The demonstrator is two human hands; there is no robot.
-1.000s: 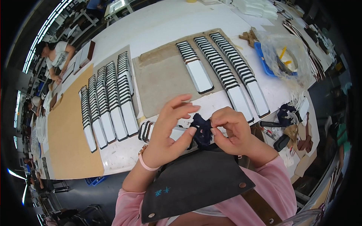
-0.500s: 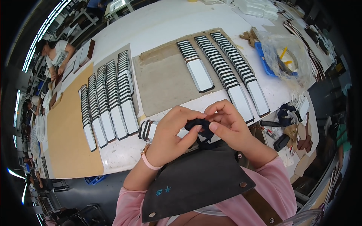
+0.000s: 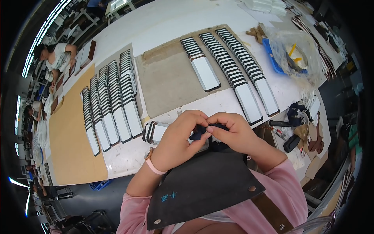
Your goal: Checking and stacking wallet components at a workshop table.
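In front of my chest, both hands pinch a small crumpled piece of dark navy cloth. My left hand, with a pink band at the wrist, has its fingers closed on the cloth's left part. My right hand grips the other part, thumb and fingertips nearly touching those of the left. Fingers hide much of the cloth. Just left of my left hand lies a short overlapping set of white strips with dark edges, partly covered by that hand. A dark apron spreads below my hands.
Overlapping rows of white, black-edged strips lie left and right, partly on a grey-brown board. A blue tray under clear plastic holds a round container. Tools and dark scraps clutter the right. Another person works far left.
My hands have drawn closer together, and the dark cloth is now bunched between the fingertips. My right hand has shifted slightly left.
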